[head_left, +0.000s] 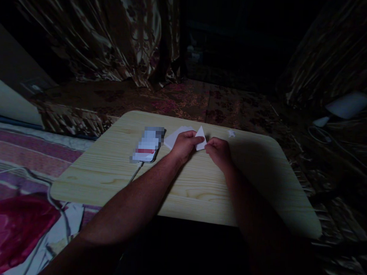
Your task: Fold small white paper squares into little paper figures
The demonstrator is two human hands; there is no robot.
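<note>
A folded piece of white paper (pixel 200 135), triangular with its tip pointing up, is pinched between the thumb and fingers of my left hand (pixel 185 144). My right hand (pixel 218 150) has its fingers closed at the paper's lower right corner, gripping that edge. Behind my left hand more white paper (pixel 171 139) lies on the table, partly covered by the hand. To the left rests a phone (pixel 147 143) with its screen lit and blurred out.
The light wood-grain table (pixel 193 190) has rounded corners. A small crumpled white scrap (pixel 231 133) lies near its far edge. A charging cable (pixel 135 172) runs from the phone. Patterned curtains (pixel 139 35) hang behind; a striped bedspread (pixel 35 148) is at left, a white lamp (pixel 348 105) at right.
</note>
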